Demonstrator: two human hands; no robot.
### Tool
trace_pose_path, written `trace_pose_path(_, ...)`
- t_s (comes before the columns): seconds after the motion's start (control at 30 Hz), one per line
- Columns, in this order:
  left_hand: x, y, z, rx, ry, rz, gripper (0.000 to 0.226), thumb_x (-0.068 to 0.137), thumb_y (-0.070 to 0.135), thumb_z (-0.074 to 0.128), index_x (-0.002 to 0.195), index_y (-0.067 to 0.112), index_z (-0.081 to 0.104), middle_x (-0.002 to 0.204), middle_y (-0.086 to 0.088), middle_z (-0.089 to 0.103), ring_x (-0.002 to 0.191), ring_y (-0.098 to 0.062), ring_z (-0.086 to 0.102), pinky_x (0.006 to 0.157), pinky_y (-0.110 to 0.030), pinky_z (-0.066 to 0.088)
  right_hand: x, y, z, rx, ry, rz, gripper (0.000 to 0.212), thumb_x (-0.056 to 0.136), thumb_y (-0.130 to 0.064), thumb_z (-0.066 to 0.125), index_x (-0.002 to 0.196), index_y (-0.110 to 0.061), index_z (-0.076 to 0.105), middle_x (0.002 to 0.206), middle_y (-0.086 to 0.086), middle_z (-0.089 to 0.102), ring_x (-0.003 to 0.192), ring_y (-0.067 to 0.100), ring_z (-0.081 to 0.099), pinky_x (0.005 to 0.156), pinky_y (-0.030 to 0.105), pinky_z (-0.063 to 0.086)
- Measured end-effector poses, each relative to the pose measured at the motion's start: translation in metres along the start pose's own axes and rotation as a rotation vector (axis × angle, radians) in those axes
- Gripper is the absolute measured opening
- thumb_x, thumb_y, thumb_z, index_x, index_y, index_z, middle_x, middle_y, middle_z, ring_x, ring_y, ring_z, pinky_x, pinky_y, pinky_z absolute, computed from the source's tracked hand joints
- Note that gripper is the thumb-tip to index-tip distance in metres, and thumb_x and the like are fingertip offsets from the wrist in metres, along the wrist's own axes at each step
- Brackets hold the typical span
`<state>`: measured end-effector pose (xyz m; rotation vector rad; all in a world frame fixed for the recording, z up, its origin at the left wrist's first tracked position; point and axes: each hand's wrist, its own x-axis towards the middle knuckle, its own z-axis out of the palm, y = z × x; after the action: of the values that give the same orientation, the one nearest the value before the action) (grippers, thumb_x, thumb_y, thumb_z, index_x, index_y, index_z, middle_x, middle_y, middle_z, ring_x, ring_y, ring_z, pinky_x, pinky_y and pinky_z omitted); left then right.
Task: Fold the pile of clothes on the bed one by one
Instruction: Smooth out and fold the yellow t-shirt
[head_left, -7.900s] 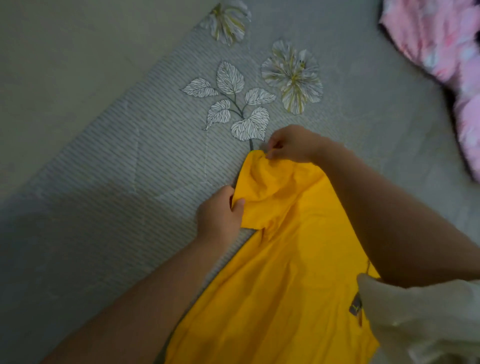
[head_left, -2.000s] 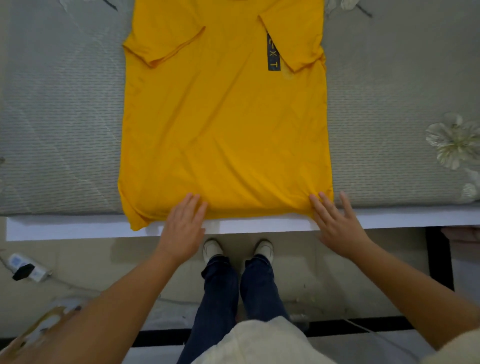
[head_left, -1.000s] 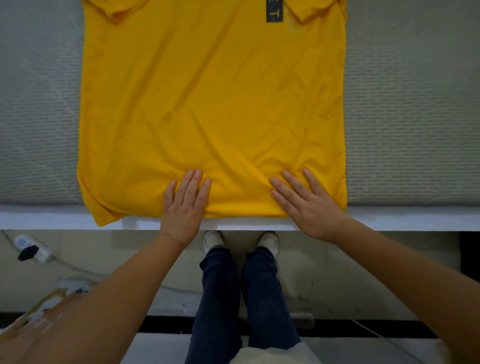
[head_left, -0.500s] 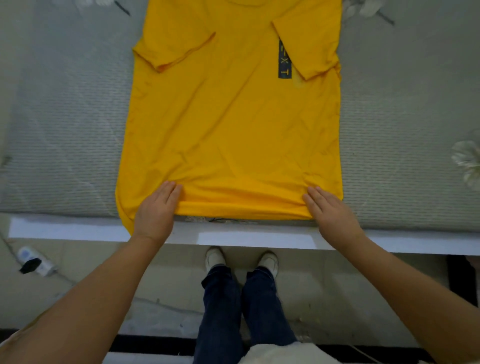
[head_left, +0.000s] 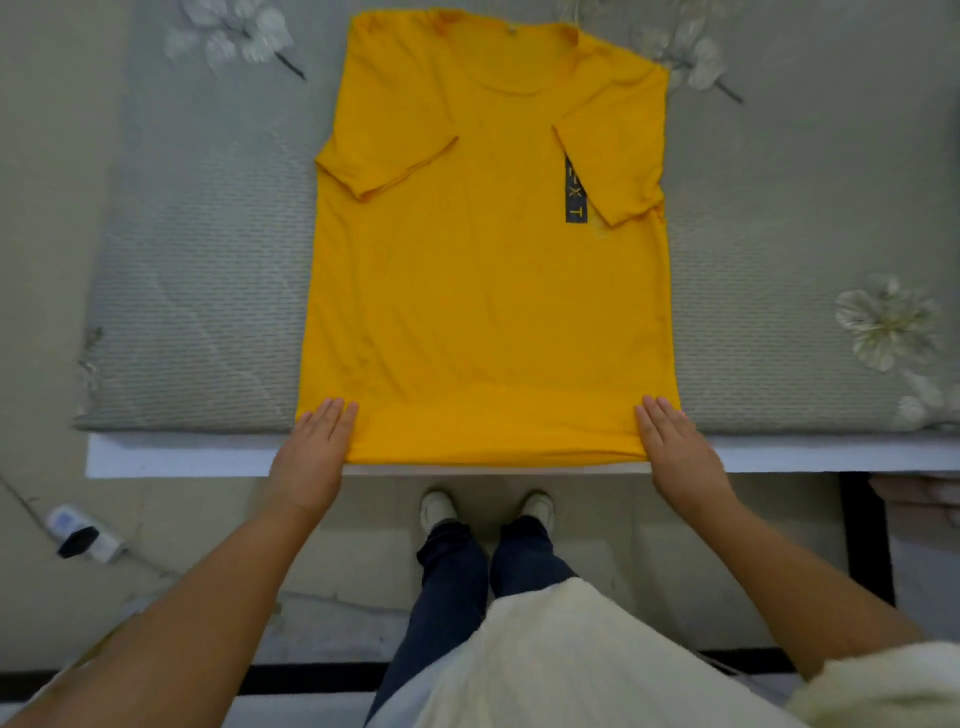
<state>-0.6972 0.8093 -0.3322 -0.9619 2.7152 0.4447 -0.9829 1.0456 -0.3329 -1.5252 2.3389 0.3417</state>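
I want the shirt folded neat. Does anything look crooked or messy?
Mostly neat. The yellow cotton T-shirt lies flat, both sleeves folded in, but its hem hangs slightly over the grey floral mattress edge. The left hand and right hand rest flat at its bottom corners.

Dim, flat indoor light w/ soft shadows, slight overall blur, wide-angle bending at edges

Yellow shirt, dark label, grey flower-printed bedsheet, navy trousers
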Motion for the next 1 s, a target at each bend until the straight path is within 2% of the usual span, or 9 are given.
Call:
trace_pose_path(0.07,0.022,-0.013,-0.020,-0.021,0.035,-0.019,0.059,0.072,-0.030,0.043,0.128,-0.014,0.039,0.133,-0.038,0.037,0.124,-0.050,0.038,0.103,-0.055,0.030,0.018,0.006,-0.015,-0.002,-0.044,0.069,0.056,0.086,0.014,0.041,0.138,0.011,0.020,0.146,0.030,0.019,0.135,0.046,0.021,0.111,0.049,0.019)
trace_pose_path(0.13,0.055,-0.019,-0.047,-0.041,-0.004,-0.090,0.054,0.085,-0.016,0.040,0.137,-0.006,0.030,0.143,-0.029,0.030,0.133,-0.038,0.030,0.108,-0.043,0.020,0.043,0.011,-0.038,-0.002,-0.081,0.152,0.053,0.096,-0.001,0.027,0.145,-0.001,0.006,0.153,0.018,0.005,0.142,0.031,0.005,0.115,0.039,0.006)
trace_pose_path(0.27,0.127,-0.015,-0.096,-0.048,0.093,-0.222,0.025,0.093,-0.001,0.033,0.114,-0.006,0.045,0.117,-0.028,0.049,0.106,-0.038,0.046,0.082,-0.044,0.031,0.105,0.023,-0.091,0.031,0.081,0.247,0.051,0.095,-0.017,0.012,0.137,0.006,0.029,0.145,0.025,0.028,0.136,0.036,0.025,0.109,0.044,0.018)
trace_pose_path(0.33,0.158,-0.014,-0.116,-0.059,0.155,-0.292,0.022,0.091,-0.001,0.034,0.109,-0.007,0.045,0.112,-0.029,0.048,0.103,-0.040,0.044,0.077,-0.046,0.033,0.134,0.033,-0.116,0.110,0.222,0.226,0.065,0.081,-0.021,0.004,0.110,0.014,0.050,0.116,0.036,0.051,0.110,0.046,0.048,0.092,0.050,0.036)
trace_pose_path(0.43,0.205,-0.017,-0.140,-0.054,0.205,-0.339,0.019,0.087,-0.005,0.037,0.104,-0.006,0.046,0.107,-0.029,0.049,0.099,-0.040,0.044,0.069,-0.042,0.032,0.179,0.052,-0.146,0.092,0.334,0.239,0.042,0.082,-0.008,0.018,0.083,0.013,0.054,0.084,0.034,0.055,0.079,0.045,0.054,0.066,0.047,0.042)
trace_pose_path(0.6,0.281,-0.026,-0.170,-0.156,0.240,-0.362,0.013,0.080,-0.009,0.042,0.080,0.001,0.049,0.084,-0.026,0.055,0.069,-0.029,0.042,0.052,-0.030,0.022,0.253,0.093,-0.173,0.024,0.171,0.291,0.014,0.082,0.007,0.045,0.090,0.007,0.056,0.097,0.027,0.053,0.094,0.035,0.046,0.073,0.038,0.030)
trace_pose_path(0.73,0.341,-0.039,-0.181,-0.217,0.265,-0.438,0.017,0.084,-0.007,0.039,0.090,0.004,0.051,0.073,-0.018,0.052,0.066,-0.026,0.042,0.050,-0.030,0.023,0.310,0.112,-0.193,0.028,0.103,0.292,0.014,0.081,0.005,0.045,0.089,0.003,0.057,0.095,0.022,0.055,0.093,0.032,0.049,0.074,0.035,0.031)
trace_pose_path(0.83,0.378,-0.049,-0.186,-0.222,0.236,-0.454,0.017,0.087,-0.006,0.035,0.082,0.008,0.043,0.059,-0.004,0.037,0.064,-0.025,0.041,0.048,-0.030,0.020,0.348,0.121,-0.203,0.020,0.067,0.274,0.015,0.083,0.004,0.043,0.091,0.001,0.055,0.094,0.022,0.060,0.089,0.032,0.055,0.071,0.035,0.034)
trace_pose_path(1.0,0.444,-0.068,-0.191,-0.200,0.124,-0.419,0.015,0.081,-0.008,0.039,0.078,0.000,0.051,0.079,-0.020,0.053,0.078,-0.035,0.052,0.056,-0.035,0.029,0.406,0.139,-0.207,-0.019,-0.045,0.376,0.017,0.086,-0.001,0.040,0.097,-0.005,0.052,0.098,0.015,0.062,0.095,0.030,0.057,0.092,0.038,0.032)
